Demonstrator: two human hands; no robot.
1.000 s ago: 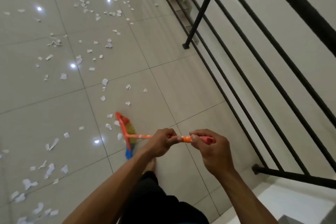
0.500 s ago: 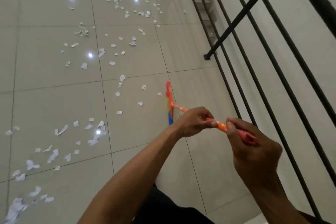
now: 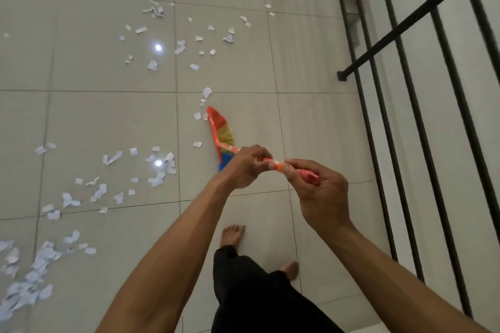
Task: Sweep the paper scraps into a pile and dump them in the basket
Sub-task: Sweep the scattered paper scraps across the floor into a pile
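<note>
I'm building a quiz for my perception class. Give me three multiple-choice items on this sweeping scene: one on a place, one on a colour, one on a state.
1. On which side of the broom does the black railing stand?
A. its left
B. its right
C. beneath it

2. What colour is most of the broom's handle?
A. green
B. black
C. orange

3. How is the broom held?
A. by both hands
B. by one hand only
C. by no hand, lying loose

Answers:
1 B: the railing fills the right of the view, while the broom head sits left of it among paper scraps on the tiled floor.
2 C: the shaft showing between the hands is orange with pale bands.
3 A: the left hand and the right hand both grip the handle.
</note>
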